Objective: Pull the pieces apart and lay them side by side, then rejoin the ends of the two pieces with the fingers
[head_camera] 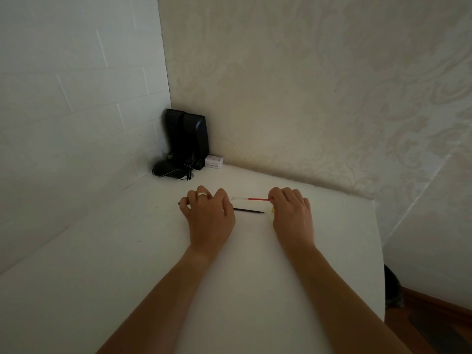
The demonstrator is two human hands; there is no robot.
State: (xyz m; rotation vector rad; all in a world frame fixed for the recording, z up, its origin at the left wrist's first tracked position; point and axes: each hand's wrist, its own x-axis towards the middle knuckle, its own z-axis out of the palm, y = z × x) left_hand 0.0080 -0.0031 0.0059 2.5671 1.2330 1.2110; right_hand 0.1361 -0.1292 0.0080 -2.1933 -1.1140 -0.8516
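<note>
Left hand (208,213) covers black refill (249,211) – right hand (291,213) pinches red refill (258,199)

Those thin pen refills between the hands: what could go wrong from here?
The thin red refill, pinched at one end by the right hand, might bend or slip, as the grip looks slight. The thin black refill lies on the white table with its fine tip near that hand, so it could smear ink. It could roll when the left hand shifts.
</note>
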